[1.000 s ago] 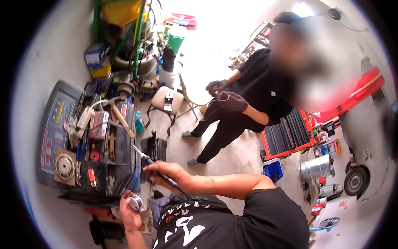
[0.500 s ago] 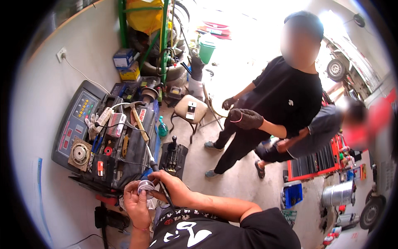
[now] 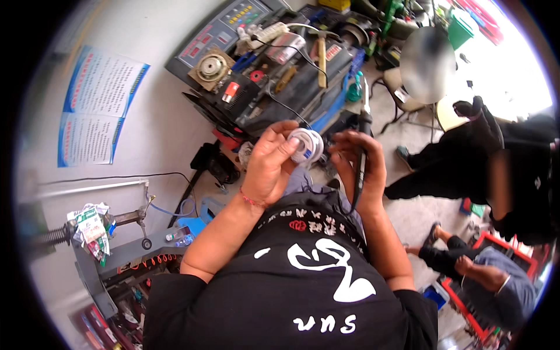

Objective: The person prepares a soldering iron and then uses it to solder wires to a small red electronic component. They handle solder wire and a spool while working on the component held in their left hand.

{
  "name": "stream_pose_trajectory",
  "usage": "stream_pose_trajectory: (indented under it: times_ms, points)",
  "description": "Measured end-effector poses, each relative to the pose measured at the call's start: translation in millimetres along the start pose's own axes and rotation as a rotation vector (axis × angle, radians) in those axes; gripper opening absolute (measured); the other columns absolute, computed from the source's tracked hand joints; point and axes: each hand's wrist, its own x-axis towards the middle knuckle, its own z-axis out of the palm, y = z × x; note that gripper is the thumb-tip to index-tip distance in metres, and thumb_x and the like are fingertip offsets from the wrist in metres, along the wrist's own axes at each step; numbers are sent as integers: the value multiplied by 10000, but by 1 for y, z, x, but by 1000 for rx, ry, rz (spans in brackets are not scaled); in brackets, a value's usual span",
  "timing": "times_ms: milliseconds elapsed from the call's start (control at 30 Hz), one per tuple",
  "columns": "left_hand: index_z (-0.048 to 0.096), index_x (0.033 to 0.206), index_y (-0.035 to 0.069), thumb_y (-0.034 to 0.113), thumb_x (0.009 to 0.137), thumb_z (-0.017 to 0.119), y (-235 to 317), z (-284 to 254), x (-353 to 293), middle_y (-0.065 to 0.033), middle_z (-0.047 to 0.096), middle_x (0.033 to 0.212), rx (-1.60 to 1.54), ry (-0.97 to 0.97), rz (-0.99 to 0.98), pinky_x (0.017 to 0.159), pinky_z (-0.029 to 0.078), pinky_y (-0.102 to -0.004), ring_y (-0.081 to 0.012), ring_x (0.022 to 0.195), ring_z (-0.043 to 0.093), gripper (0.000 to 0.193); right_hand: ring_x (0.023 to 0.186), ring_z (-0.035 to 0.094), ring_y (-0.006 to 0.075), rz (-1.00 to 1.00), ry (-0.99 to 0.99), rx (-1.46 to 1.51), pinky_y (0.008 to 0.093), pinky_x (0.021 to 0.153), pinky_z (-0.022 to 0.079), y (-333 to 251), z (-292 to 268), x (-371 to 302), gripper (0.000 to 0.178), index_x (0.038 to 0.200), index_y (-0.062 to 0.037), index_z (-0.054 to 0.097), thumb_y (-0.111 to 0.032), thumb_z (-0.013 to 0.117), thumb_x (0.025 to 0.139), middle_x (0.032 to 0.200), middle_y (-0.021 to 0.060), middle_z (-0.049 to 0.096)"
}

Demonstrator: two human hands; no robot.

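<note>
My left hand pinches a small white spool, apparently of solder wire, between thumb and fingers in front of my chest. Its flat side faces up, with a blue mark on it. In my right hand is a soldering iron with a black handle and a pale metal shaft. The shaft points away from me, and the handle's lower end runs down past my palm. The right fingertips are bent close to the spool's right side, with a narrow gap between.
Beyond my hands stands a grey wheel-balancing machine, its top covered with tools, a hammer and a round speaker-like part. A person in black with a dark gloved hand stands at right. Another person is farther back. A grey machine frame lies left.
The view has swung left and down, so my hands sit nearer the middle. My right hand has drawn slightly away from the spool, and the iron now points more upright.
</note>
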Motion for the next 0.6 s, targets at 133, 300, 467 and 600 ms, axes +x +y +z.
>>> stream_pose_trajectory:
  times_ms: [133, 300, 467, 600]
  points:
    - [523, 1311, 32, 92, 1002, 626, -3, 24, 2, -89, 659, 1179, 59, 15, -14, 987, 507, -357, -185, 1112, 634, 331, 1069, 633, 161, 11, -116, 20, 266, 811, 543, -3, -21, 20, 489, 1308, -13, 538, 55, 750, 873, 1239, 121, 631]
    - [551, 1278, 43, 121, 994, 651, -5, 34, 12, -93, 670, 1180, 106, 67, -26, 980, 523, -390, -193, 1103, 647, 311, 890, 631, 143, -118, -251, -92, 277, 749, 517, 2, -35, 38, 415, 1237, -19, 588, 62, 755, 865, 1108, 68, 659]
    - [555, 1267, 60, 102, 1018, 588, -8, 29, 17, -88, 661, 1167, -94, 93, -27, 951, 563, -454, -220, 1077, 656, 255, 864, 624, 135, -94, -92, -97, 262, 782, 509, -4, -33, 38, 361, 1181, -14, 569, 90, 737, 878, 1017, 69, 648]
    - [532, 1360, 81, 135, 1009, 601, -2, 28, 25, -110, 648, 1229, -116, 32, 47, 984, 546, -449, -236, 1138, 643, 362, 898, 645, 146, -101, -75, 6, 281, 802, 526, -6, -39, 32, 344, 1179, -12, 556, 99, 715, 895, 1037, 86, 651]
